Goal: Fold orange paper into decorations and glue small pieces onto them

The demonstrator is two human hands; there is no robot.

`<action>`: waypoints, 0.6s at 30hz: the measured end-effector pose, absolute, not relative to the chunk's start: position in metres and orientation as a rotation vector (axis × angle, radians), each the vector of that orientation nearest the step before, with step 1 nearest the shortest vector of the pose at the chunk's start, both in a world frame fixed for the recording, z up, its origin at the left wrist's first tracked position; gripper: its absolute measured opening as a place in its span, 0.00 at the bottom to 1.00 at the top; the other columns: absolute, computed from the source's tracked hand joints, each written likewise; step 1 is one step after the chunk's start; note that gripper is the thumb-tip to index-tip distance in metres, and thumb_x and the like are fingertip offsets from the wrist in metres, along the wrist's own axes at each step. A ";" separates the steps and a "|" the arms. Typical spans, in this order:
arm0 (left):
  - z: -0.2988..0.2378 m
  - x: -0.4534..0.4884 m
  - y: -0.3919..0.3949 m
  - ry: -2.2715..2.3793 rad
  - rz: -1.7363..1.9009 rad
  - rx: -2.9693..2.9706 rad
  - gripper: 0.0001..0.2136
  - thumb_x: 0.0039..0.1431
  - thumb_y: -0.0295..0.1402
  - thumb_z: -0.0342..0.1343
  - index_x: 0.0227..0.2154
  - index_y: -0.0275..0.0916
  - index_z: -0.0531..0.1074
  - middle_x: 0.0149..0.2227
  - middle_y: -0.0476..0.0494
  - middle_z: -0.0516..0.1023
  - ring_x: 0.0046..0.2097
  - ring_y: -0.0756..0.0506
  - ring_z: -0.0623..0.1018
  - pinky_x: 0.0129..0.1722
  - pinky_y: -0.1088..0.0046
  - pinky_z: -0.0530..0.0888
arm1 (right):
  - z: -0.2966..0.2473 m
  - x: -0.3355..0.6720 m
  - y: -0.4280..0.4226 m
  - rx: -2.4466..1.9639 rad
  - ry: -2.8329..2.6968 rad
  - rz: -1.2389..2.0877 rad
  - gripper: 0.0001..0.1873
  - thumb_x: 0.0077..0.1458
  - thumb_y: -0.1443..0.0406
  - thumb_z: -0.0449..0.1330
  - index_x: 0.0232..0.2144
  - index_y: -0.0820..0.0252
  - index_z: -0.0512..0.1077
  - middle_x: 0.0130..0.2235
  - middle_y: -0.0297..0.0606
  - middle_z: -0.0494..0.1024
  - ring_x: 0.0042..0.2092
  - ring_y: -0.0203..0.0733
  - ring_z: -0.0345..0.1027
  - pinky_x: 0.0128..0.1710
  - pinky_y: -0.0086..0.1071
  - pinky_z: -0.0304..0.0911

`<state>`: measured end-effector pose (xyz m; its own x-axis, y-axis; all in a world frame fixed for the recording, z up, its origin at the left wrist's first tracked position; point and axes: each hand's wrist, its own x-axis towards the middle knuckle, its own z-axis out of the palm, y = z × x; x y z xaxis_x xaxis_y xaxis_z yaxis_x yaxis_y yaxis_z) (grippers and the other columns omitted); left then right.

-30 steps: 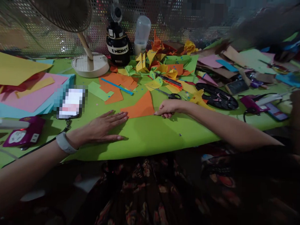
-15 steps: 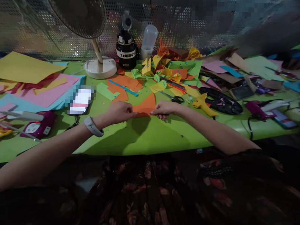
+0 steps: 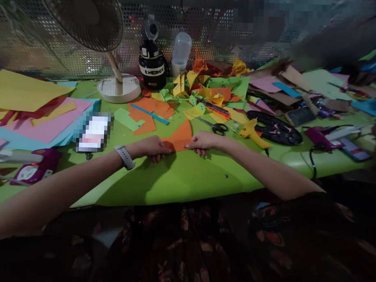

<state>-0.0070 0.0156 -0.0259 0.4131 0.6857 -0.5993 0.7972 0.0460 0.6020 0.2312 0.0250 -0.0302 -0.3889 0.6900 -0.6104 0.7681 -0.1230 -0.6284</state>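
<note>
Between my two hands is a piece of orange paper (image 3: 180, 137) with a point sticking up on its right side. My left hand (image 3: 153, 148), with a pale watch band at the wrist, is closed on the paper's lower left edge. Closed on its lower right corner is my right hand (image 3: 205, 142), thumb and fingers pinched together. Both hands are low over the green table (image 3: 174, 177), near its front edge. Black-handled scissors (image 3: 219, 128) lie just beyond my right hand. More flat orange paper (image 3: 152, 111) lies behind my left hand.
A fan (image 3: 118, 89), a black bottle (image 3: 152, 70) and a clear bottle (image 3: 181, 50) stand at the back. Folded yellow, orange and green papers (image 3: 208, 86) are heaped beside them. A phone (image 3: 94, 131) lies left; a yellow glue gun (image 3: 254, 133) and black tray (image 3: 277, 129) lie right.
The view has shifted slightly, so the tabletop things appear a little further left. Both hands still grip the orange paper; my left fingers now curl lower under its left edge.
</note>
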 end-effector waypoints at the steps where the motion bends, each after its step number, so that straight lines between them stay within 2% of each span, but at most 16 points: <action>1: -0.027 -0.013 0.016 1.325 -0.163 1.684 0.27 0.48 0.59 0.60 0.13 0.38 0.72 0.14 0.44 0.72 0.17 0.49 0.70 0.23 0.71 0.67 | -0.030 0.231 0.025 1.691 2.026 -1.558 0.23 0.57 0.53 0.64 0.18 0.60 0.67 0.18 0.33 0.74 0.20 0.31 0.68 0.24 0.26 0.64; 7: -0.024 -0.065 0.014 1.427 -0.250 1.675 0.26 0.46 0.59 0.62 0.13 0.40 0.71 0.15 0.43 0.72 0.19 0.47 0.71 0.22 0.71 0.66 | -0.031 0.234 0.027 1.658 2.048 -1.546 0.23 0.58 0.53 0.64 0.18 0.61 0.67 0.17 0.33 0.74 0.17 0.30 0.66 0.22 0.25 0.64; 9: -0.019 -0.080 0.010 1.462 -0.253 1.670 0.26 0.48 0.58 0.61 0.12 0.40 0.70 0.15 0.43 0.73 0.19 0.47 0.72 0.22 0.70 0.68 | -0.032 0.233 0.029 1.665 2.055 -1.555 0.23 0.58 0.54 0.64 0.18 0.61 0.67 0.18 0.33 0.74 0.17 0.30 0.66 0.22 0.26 0.65; 13: -0.010 -0.092 0.002 1.729 -0.022 1.704 0.25 0.54 0.57 0.55 0.14 0.41 0.67 0.19 0.42 0.76 0.21 0.44 0.76 0.26 0.67 0.71 | -0.033 0.222 0.032 1.683 2.118 -1.487 0.23 0.57 0.54 0.65 0.17 0.60 0.66 0.17 0.32 0.73 0.18 0.30 0.66 0.23 0.25 0.65; 16: -0.011 -0.083 -0.004 1.790 0.328 2.000 0.22 0.59 0.54 0.50 0.25 0.41 0.74 0.26 0.42 0.80 0.30 0.41 0.80 0.31 0.67 0.72 | -0.028 0.215 0.038 1.672 2.227 -1.453 0.22 0.58 0.56 0.64 0.18 0.61 0.66 0.18 0.32 0.73 0.19 0.31 0.68 0.24 0.25 0.66; 18: -0.016 -0.071 -0.009 1.781 0.426 2.272 0.22 0.62 0.53 0.47 0.35 0.41 0.77 0.33 0.41 0.82 0.35 0.39 0.81 0.34 0.65 0.73 | -0.021 0.221 0.046 1.723 2.335 -1.415 0.20 0.59 0.55 0.63 0.22 0.61 0.69 0.21 0.35 0.76 0.22 0.32 0.70 0.26 0.26 0.67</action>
<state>-0.0707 -0.0092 -0.0160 0.2224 0.9709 0.0890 0.9060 -0.2395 0.3489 0.2206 0.0463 -0.0206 -0.4277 0.8084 -0.4044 0.7325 0.0479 -0.6790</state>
